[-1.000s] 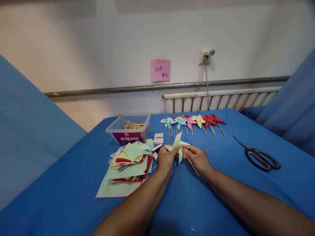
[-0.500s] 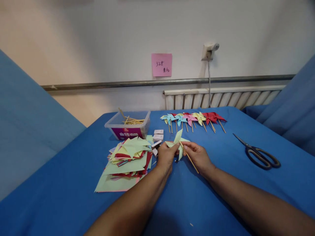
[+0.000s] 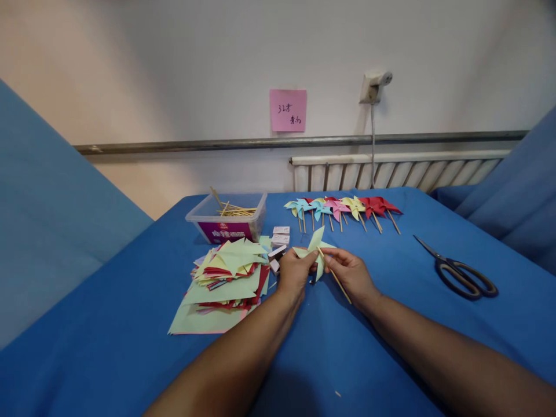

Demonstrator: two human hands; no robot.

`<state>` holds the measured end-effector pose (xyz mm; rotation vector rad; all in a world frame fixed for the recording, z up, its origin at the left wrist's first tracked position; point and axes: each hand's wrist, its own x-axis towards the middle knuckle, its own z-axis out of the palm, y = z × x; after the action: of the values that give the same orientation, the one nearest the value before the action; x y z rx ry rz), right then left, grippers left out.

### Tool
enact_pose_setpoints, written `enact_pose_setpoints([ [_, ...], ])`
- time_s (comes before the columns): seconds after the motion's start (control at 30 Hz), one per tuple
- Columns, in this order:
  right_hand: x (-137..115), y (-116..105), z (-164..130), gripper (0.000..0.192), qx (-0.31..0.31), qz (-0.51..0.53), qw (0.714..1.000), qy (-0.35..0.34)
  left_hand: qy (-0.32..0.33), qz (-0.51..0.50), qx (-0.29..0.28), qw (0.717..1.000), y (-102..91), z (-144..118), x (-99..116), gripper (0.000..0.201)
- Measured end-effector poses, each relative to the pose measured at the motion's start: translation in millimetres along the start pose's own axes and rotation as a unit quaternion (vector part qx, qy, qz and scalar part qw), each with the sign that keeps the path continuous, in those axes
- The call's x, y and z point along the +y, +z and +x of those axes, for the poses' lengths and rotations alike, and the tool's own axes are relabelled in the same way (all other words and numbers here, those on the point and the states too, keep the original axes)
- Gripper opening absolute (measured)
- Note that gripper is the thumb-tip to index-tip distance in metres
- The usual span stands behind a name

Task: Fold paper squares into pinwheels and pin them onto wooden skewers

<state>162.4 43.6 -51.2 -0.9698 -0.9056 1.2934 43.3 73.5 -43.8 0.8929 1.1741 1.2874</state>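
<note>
Blue table (image 3: 391,324) first. Holding a light green pinwheel (image 3: 315,250) in the middle, left hand (image 3: 294,275) pinching its paper, right hand (image 3: 351,277) gripping the stick (image 3: 336,279). Better pushing gently, keeping the stick straight. Paper pile (image 3: 223,281) sitting just left, finished pinwheels (image 3: 343,208) behind.

Soft even light, sharp, edges bowed

Bare blue table (image 3: 391,301) between pinwheel row (image 3: 343,207) and scissors (image 3: 460,275).

scissors (image 3: 460,273) right | paper stack (image 3: 221,278) left | stick tub (image 3: 226,223) | finished pinwheels (image 3: 343,207) far edge
</note>
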Motion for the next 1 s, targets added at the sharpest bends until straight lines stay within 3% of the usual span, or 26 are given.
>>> enact_pose_setpoints([
  [1.0, -0.7, 0.9, 0.2, 0.039, 0.019, -0.013, 1.0, -0.004, 0.001, -0.002, -0.004, 1.0, -0.1, 0.4, -1.5, 0.033],
])
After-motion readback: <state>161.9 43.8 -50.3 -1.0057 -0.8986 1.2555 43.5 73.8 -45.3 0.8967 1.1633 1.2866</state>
